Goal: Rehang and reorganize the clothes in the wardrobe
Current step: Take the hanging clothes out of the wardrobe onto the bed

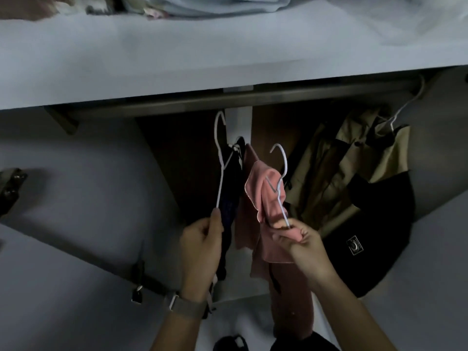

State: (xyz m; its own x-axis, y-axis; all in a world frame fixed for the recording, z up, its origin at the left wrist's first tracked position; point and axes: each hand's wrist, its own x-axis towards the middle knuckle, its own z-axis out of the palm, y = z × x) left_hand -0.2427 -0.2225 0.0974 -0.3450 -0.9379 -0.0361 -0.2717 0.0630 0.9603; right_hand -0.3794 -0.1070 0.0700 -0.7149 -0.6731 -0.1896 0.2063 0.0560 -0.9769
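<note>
- The pink garment [263, 198] looked soft and light, likely to slide off thin wire; the safest hold seemed to be cloth and wire pinched together at the hanger's shoulder.
- The dark garment [229, 209] hung limp and narrow from the left hanger [220, 158], probably just as floppy and light.
- Both white wire hangers looked thin and springy, easy to bend if squeezed hard, best held near the neck when hooking.
- The right hand [302, 243] was raised, fingers curled and pinched around the lower wire of the right hanger [281, 178] together with a fold of pink cloth.
- The left hand [200, 247], with a watch [186, 304] at the wrist, was clamped on the left hanger's lower arm, thumb upward.
- Both garments were held below the rail [228, 100], hooks pointing up, neither yet on it.
- A tan coat [336, 163] hung at the rail's right end.
</note>
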